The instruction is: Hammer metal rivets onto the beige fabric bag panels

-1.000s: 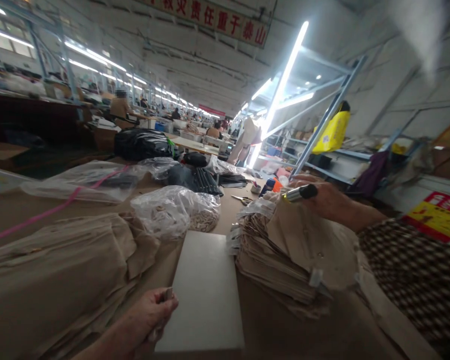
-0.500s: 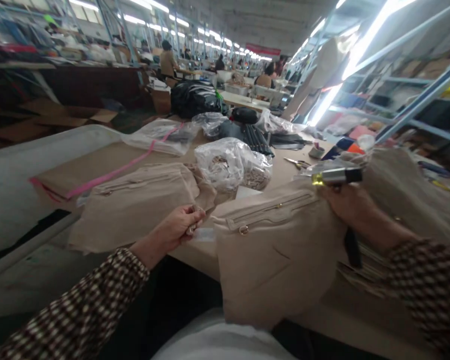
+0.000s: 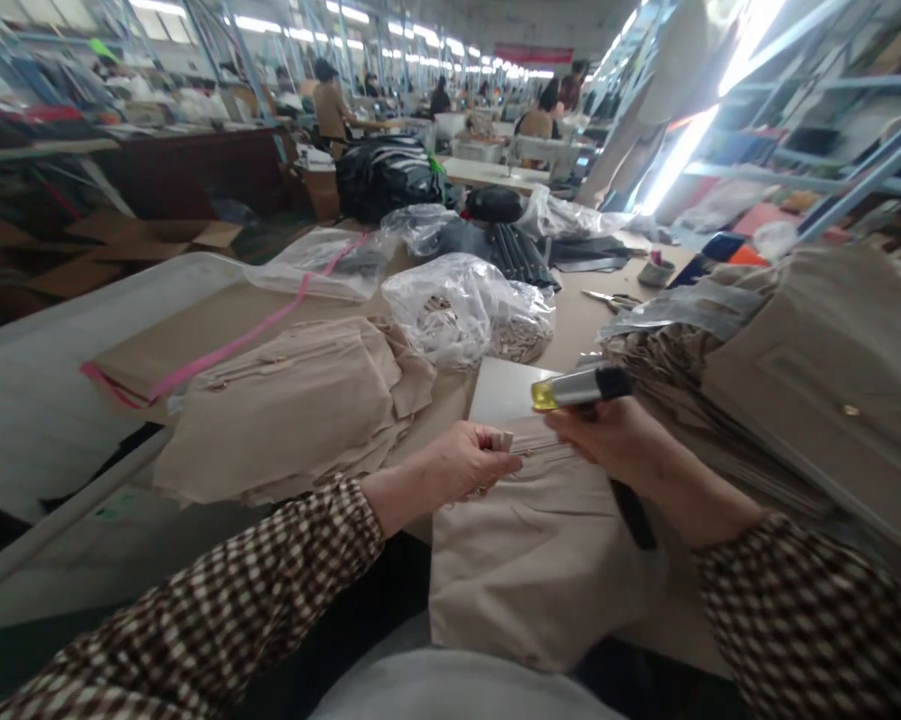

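A beige fabric piece (image 3: 540, 560) with a zipper along its top lies over the table's near edge and hangs toward my lap. My left hand (image 3: 469, 465) is closed in a pinch on a small pale piece at the zipper's left end. My right hand (image 3: 607, 440) is closed around a tool with a silver barrel, yellow tip and black handle (image 3: 581, 385), held just above the zipper. A white board (image 3: 506, 390) lies on the table behind both hands.
A tall stack of beige pieces (image 3: 795, 390) stands at the right, another beige pile (image 3: 292, 410) at the left. Clear bags of small parts (image 3: 469, 315), scissors (image 3: 607, 298) and black bags (image 3: 386, 175) lie farther back. Other people work at distant tables.
The beige piece came down from mid-air onto the table edge. My hands drew together over its zipper, the right one still holding the tool.
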Available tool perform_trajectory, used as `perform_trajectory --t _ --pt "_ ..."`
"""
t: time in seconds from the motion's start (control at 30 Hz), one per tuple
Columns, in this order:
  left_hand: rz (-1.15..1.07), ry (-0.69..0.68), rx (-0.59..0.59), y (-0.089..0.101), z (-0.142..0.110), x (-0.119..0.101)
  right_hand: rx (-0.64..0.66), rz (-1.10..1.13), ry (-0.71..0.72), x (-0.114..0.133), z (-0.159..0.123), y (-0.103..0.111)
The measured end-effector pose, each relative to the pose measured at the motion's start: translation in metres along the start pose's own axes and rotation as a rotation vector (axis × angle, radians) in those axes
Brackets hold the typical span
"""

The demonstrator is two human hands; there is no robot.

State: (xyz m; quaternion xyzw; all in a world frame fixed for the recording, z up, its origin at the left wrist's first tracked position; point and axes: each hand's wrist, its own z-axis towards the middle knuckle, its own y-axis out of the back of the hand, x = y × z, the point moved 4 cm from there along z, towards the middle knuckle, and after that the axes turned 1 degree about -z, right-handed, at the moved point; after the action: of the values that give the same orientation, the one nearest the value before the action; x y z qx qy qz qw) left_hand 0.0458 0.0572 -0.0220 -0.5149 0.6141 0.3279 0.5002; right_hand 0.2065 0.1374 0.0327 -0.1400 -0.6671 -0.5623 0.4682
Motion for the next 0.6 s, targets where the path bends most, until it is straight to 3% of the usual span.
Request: perform_trajectory --t 0.1,0.17,0.37,0.47,0.6 --pt "0.099 0.026 -0.034 -0.007 0.01 -0.001 0.098 0.178 -0.018 0.007 0.004 -0.028" --pt "0.138 0.031 -0.092 -0.006 0.015 0.0 0.117 0.209 -0.05 0.003 0.004 -0.035" --pt "0.026 -0.019 -0.103 -0.016 0.026 0.0 0.212 0.551 -0.262 -0.013 -0.006 -0.034" --pt "-0.059 -0.037 -0.082 -0.024 0.034 -0.004 0.163 0.716 -0.332 -0.016 -0.009 -0.03" --pt "-0.023 -0.072 -0.073 -0.025 0.045 -0.008 0.087 0.705 -0.316 -0.021 -0.006 -0.019"
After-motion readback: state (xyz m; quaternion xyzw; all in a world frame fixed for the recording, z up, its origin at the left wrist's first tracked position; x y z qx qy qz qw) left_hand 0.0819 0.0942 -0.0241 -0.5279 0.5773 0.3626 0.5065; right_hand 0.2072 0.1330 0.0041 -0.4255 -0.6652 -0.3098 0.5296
